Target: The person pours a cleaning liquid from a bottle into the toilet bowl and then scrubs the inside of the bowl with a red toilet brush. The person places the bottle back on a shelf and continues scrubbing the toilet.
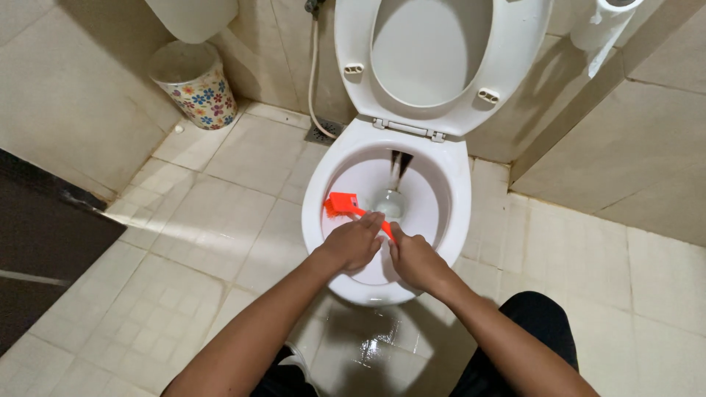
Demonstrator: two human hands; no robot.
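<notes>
An orange toilet brush reaches into the white toilet bowl, its bristled head against the left inner wall. My left hand grips the brush handle over the front of the bowl. My right hand holds the handle's end just behind it, the two hands touching. The seat and lid stand raised against the wall. Water sits at the bowl's bottom, with a dark streak above it.
A flower-patterned bin stands in the back left corner. A hose hangs down to a floor drain. A paper roll is on the right wall. Wet tiles lie before the bowl.
</notes>
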